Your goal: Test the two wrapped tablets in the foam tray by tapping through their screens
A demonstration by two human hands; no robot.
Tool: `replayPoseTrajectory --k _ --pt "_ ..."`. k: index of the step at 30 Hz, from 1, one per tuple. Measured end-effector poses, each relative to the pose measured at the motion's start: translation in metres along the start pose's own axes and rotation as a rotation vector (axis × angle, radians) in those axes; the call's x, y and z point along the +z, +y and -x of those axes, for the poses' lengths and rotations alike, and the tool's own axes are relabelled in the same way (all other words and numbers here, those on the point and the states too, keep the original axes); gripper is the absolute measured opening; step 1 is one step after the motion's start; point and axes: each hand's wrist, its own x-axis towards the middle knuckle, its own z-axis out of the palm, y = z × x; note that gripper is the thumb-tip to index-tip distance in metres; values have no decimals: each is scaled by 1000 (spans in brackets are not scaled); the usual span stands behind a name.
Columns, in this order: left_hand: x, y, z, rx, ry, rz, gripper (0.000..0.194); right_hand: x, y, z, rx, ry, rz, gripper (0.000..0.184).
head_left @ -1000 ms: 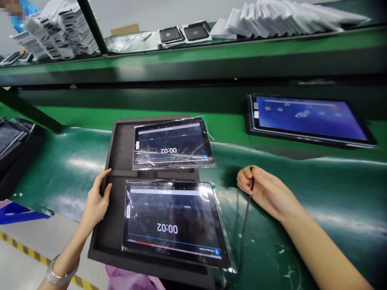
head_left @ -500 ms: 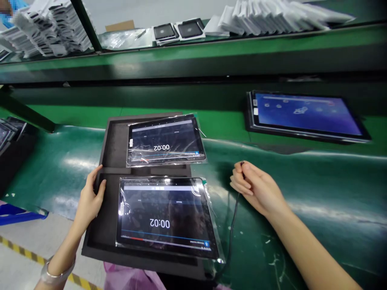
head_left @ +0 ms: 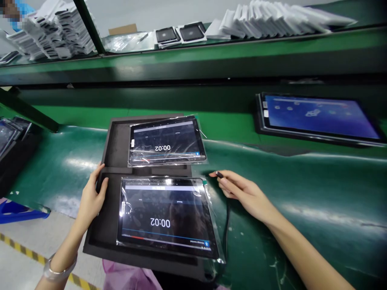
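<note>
A black foam tray (head_left: 108, 201) lies in front of me with two film-covered tablets in it. Both the far tablet (head_left: 165, 139) and the near tablet (head_left: 167, 209) show a lit screen reading 00:02, upside down from my side. My left hand (head_left: 93, 195) grips the tray's left edge, thumb on top and fingers along the side. To the right of the tray, my right hand (head_left: 237, 186) pinches the small black plug of a cable (head_left: 227, 225). The plug is apart from the tablets, and its cable hangs down past the near tablet's right side.
On the green conveyor belt (head_left: 223, 125) stands another tablet (head_left: 320, 117) with a blue-purple screen. Beyond, a shelf carries stacked white sleeves (head_left: 57, 32), a row of white packets (head_left: 269, 18) and flat dark devices (head_left: 192, 32). A dark bin (head_left: 18, 145) is at left.
My right hand has moved left with the plug, closer to the tablets. The tablet on the belt has shifted to the right. My left hand keeps its place on the tray.
</note>
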Motion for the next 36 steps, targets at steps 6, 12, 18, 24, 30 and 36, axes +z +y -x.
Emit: replayPoseTrajectory --k 6,12,18,24,30,36 --pt "-1 22 -2 291 50 -118 31 2 -3 0 25 37 -2 52" --pt "6 46 -13 380 15 -70 25 2 -2 5 48 7 -9 53" --pt "16 75 -29 536 -206 -139 30 8 -3 8 15 -5 67 56" --pt "28 106 -51 610 -442 -240 78 8 -4 8 -43 -17 129 48" --pt "38 116 -55 562 -371 -203 84 10 -4 6 -46 4 196 53" --pt "41 109 -50 561 -303 -238 70 5 -10 10 -64 -39 242 49"
